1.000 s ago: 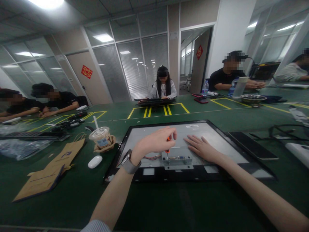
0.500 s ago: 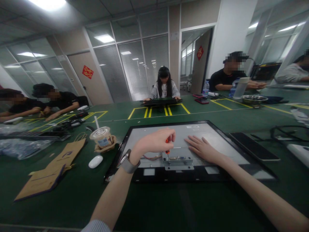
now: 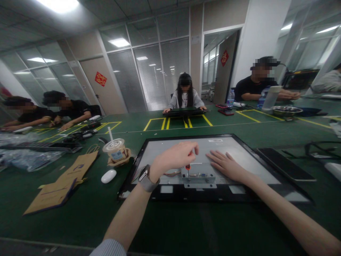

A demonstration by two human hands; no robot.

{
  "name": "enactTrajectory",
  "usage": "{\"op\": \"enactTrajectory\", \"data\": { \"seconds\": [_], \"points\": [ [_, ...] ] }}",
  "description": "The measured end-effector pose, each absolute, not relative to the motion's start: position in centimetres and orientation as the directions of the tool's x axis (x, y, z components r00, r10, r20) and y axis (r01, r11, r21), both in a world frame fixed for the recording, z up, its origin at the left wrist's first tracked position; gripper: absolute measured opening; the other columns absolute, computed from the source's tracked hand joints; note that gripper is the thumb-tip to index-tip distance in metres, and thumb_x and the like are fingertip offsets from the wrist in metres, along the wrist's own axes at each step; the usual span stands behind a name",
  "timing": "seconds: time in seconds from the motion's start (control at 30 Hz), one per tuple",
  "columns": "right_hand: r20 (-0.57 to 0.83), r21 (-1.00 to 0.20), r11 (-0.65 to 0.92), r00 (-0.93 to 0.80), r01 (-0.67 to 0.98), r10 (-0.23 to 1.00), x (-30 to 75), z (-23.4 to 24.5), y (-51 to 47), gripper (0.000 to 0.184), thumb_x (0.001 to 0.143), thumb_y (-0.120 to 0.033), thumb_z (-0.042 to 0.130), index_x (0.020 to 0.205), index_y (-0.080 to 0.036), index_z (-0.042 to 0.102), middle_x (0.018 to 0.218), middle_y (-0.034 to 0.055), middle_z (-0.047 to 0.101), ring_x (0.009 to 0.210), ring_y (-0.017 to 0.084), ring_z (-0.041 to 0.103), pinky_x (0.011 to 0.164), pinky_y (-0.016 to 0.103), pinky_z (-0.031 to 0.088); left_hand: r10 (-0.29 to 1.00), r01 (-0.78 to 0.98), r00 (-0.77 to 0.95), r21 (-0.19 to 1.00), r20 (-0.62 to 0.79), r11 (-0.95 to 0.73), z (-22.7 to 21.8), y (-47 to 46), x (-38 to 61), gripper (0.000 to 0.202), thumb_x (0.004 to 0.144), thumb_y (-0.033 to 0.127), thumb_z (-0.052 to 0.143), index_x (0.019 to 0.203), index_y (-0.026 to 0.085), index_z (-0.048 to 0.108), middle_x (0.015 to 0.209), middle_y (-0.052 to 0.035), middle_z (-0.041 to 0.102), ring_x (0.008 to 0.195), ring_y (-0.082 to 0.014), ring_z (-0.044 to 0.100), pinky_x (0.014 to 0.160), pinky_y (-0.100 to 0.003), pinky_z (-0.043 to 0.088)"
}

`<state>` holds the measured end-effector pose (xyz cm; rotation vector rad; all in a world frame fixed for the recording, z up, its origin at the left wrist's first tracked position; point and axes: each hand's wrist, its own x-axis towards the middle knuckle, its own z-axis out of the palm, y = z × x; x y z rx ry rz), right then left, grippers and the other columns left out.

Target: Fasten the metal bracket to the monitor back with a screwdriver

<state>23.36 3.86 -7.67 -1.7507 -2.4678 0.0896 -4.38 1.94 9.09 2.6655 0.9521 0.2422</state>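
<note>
A flat display panel [image 3: 234, 149] with a black frame and grey back lies on the green table. A metal bracket with connector ports [image 3: 201, 180] sits near the panel's front edge, and thin wires [image 3: 173, 174] run from its left side. My left hand [image 3: 176, 156], with a watch at the wrist, is curled round a screwdriver [image 3: 188, 167]; its red end and thin shaft show below the fingers, standing upright over the bracket. To the right of the bracket, my right hand [image 3: 227, 165] lies flat on the panel's back, fingers spread, holding nothing.
Left of the panel are a drink cup with a straw [image 3: 115, 149], a white mouse [image 3: 108, 176] and a brown paper bag [image 3: 58, 188]. A dark flat slab [image 3: 286, 163] lies to the right. Across the table a person [image 3: 185, 92] holds a dark panel.
The view has shifted slightly, so everything appears a little further right. My left hand has turned a little round the screwdriver. My right hand stays flat on the panel.
</note>
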Motion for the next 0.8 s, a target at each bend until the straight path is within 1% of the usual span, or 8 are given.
{"op": "enactTrajectory", "data": {
  "seconds": [0.2, 0.3, 0.4, 0.5, 0.63, 0.7, 0.73, 0.8],
  "points": [
    [0.066, -0.127, 0.326, -0.320, 0.937, 0.945, 23.4, -7.9, 3.9, 0.063, 0.102, -0.053, 0.020, 0.158, -0.027, 0.035, 0.164, 0.0106, 0.030, 0.150, 0.033, 0.024, 0.117, 0.064, 0.021, 0.634, 0.586, 0.771, 0.322, 0.061, -0.743, 9.3, 2.1, -4.6, 0.017, 0.084, 0.018, 0.048, 0.098, 0.018, 0.057, 0.097, -0.0055, 0.064, 0.086, -0.0185, 0.059, 0.077, -0.030, 0.045],
    [0.069, -0.128, 0.326, -0.320, 0.937, 0.945, 23.5, -8.0, 4.1, 0.063, 0.103, -0.053, 0.020, 0.158, -0.028, 0.035, 0.164, 0.0103, 0.030, 0.150, 0.032, 0.025, 0.117, 0.063, 0.022, 0.688, 0.642, 0.721, 0.294, 0.084, -0.708, 9.1, 2.0, -4.3, 0.016, 0.092, 0.022, 0.043, 0.097, 0.018, 0.058, 0.092, -0.0053, 0.065, 0.083, -0.0186, 0.060, 0.076, -0.031, 0.046],
    [0.068, -0.123, 0.334, -0.328, 0.934, 0.942, 23.4, -7.8, 4.1, 0.062, 0.103, -0.054, 0.020, 0.158, -0.029, 0.035, 0.164, 0.0100, 0.030, 0.150, 0.032, 0.025, 0.117, 0.063, 0.022, 0.768, 0.738, 0.629, 0.218, 0.123, -0.639, 8.8, 2.0, -4.1, 0.030, 0.103, 0.034, 0.033, 0.098, 0.018, 0.058, 0.088, -0.0066, 0.066, 0.082, -0.0211, 0.064, 0.076, -0.033, 0.047],
    [0.046, -0.122, 0.327, -0.323, 0.937, 0.945, 23.3, -7.7, 3.9, 0.062, 0.103, -0.053, 0.021, 0.158, -0.027, 0.035, 0.165, 0.0104, 0.028, 0.151, 0.031, 0.024, 0.118, 0.063, 0.022, 0.804, 0.785, 0.583, 0.174, 0.118, -0.595, 8.7, 2.2, -4.2, 0.031, 0.104, 0.033, 0.032, 0.100, 0.017, 0.058, 0.091, -0.0082, 0.068, 0.085, -0.0226, 0.065, 0.078, -0.034, 0.048],
    [0.051, -0.151, 0.313, -0.308, 0.938, 0.950, 23.2, -7.8, 3.8, 0.060, 0.103, -0.051, 0.023, 0.157, -0.028, 0.037, 0.164, 0.0094, 0.030, 0.151, 0.031, 0.024, 0.118, 0.063, 0.021, 0.742, 0.695, 0.665, 0.293, 0.089, -0.657, 8.9, 2.2, -4.2, 0.024, 0.093, 0.015, 0.038, 0.103, 0.019, 0.060, 0.097, -0.0057, 0.069, 0.090, -0.0196, 0.064, 0.083, -0.031, 0.048],
    [0.085, -0.171, 0.301, -0.290, 0.938, 0.953, 23.1, -7.3, 3.9, 0.058, 0.103, -0.050, 0.028, 0.155, -0.028, 0.041, 0.162, 0.0098, 0.035, 0.150, 0.032, 0.026, 0.118, 0.063, 0.022, 0.718, 0.661, 0.687, 0.313, 0.110, -0.682, 9.0, 2.0, -4.1, 0.026, 0.089, 0.012, 0.039, 0.103, 0.018, 0.060, 0.100, -0.0060, 0.068, 0.090, -0.0193, 0.064, 0.084, -0.030, 0.048],
    [0.111, -0.182, 0.304, -0.288, 0.935, 0.951, 22.9, -6.6, 3.8, 0.056, 0.102, -0.048, 0.032, 0.151, -0.026, 0.047, 0.160, 0.0113, 0.040, 0.148, 0.032, 0.031, 0.117, 0.062, 0.025, 0.719, 0.659, 0.686, 0.325, 0.111, -0.679, 9.0, 1.9, -4.1, 0.026, 0.088, 0.012, 0.039, 0.103, 0.018, 0.059, 0.099, -0.0059, 0.067, 0.088, -0.0190, 0.064, 0.083, -0.030, 0.048],
    [0.190, -0.244, 0.312, -0.270, 0.918, 0.944, 21.8, -4.7, 3.1, 0.051, 0.099, -0.042, 0.039, 0.139, -0.019, 0.062, 0.151, 0.0168, 0.051, 0.138, 0.033, 0.048, 0.115, 0.055, 0.035, 0.732, 0.665, 0.675, 0.354, 0.092, -0.657, 8.9, 1.8, -4.0, 0.027, 0.090, 0.014, 0.036, 0.102, 0.018, 0.059, 0.092, -0.0051, 0.067, 0.082, -0.0185, 0.064, 0.079, -0.030, 0.047]
  ]
}}
